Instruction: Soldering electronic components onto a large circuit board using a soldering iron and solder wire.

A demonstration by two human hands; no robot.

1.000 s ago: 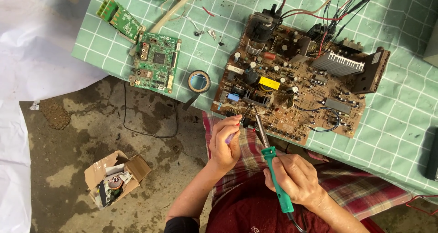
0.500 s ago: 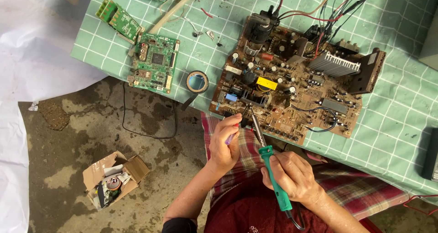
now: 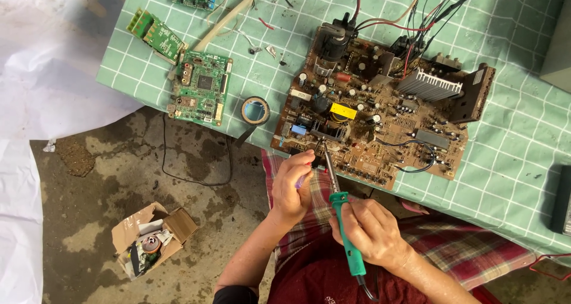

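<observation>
Two hands at board point(image 3: 380, 125) near edge: right hand point(image 3: 372, 232) grips soldering iron point(image 3: 344, 221); left hand point(image 3: 292, 185) pinches small part.

Tape roll point(image 3: 255, 110) between two circuit boards, seemingly.

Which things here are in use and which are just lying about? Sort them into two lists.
In use:
right hand gripping the green soldering iron
left hand at the board's near edge
large brown circuit board

Lying about:
green circuit board
smaller green board
tape roll
cardboard box on the floor
</observation>
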